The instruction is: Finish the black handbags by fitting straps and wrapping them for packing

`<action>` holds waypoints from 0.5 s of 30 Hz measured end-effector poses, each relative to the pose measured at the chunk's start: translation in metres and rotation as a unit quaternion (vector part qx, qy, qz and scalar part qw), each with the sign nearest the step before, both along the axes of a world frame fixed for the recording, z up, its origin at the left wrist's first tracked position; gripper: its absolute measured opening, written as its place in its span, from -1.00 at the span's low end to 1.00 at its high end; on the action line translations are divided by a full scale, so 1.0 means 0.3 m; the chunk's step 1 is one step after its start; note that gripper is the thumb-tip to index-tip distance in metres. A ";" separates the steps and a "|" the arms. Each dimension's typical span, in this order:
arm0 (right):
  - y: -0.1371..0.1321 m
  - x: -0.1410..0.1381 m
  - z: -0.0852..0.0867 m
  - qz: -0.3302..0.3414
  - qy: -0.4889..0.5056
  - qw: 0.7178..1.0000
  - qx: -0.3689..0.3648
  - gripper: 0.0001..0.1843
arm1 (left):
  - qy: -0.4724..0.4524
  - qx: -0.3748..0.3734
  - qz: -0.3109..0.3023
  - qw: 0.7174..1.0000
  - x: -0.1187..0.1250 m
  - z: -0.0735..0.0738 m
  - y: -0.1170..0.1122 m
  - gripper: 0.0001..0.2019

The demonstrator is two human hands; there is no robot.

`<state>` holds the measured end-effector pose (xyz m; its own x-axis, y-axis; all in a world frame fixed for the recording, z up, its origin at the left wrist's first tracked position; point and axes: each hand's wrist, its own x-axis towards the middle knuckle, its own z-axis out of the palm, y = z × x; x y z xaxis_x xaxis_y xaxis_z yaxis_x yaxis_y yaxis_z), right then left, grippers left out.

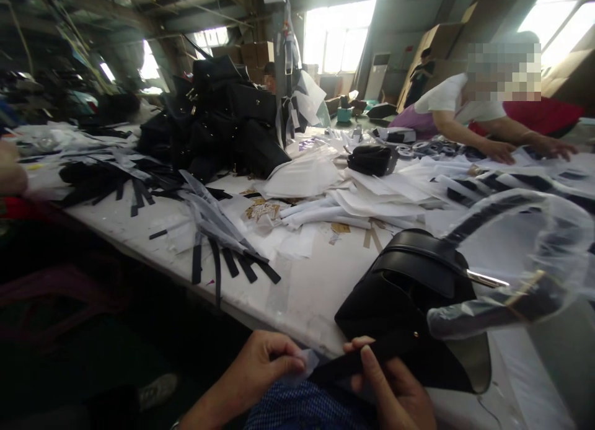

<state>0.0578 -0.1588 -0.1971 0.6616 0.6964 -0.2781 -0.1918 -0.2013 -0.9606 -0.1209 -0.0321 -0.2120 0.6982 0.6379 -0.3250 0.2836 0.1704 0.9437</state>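
At the bench's (304,290) near edge your left hand (260,368) pinches what looks like film (304,360) on the strap (344,365), your right hand (393,390) clamping it beside the handbag (400,300); peel steadily

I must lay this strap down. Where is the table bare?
Bare table lies between the loose black straps and the black bag. The bag pile and white paper behind are crowded.

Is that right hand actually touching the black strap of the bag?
Touching. The head view shows the right hand gripping the black strap, with a finger laid straight across it and no gap.
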 end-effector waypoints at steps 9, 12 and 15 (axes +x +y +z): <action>0.014 -0.015 -0.069 -0.034 0.050 0.996 0.068 -0.53 | -0.031 -0.042 -0.069 0.996 -0.026 0.012 -0.002 -0.64; 0.019 -0.020 -0.073 -0.041 0.048 0.995 0.074 -0.54 | -0.026 -0.046 -0.042 0.998 -0.018 0.003 -0.008 -0.77; 0.028 -0.035 -0.056 -0.067 0.047 0.994 0.077 -0.57 | -0.037 -0.047 0.000 0.998 -0.009 -0.009 -0.013 -0.80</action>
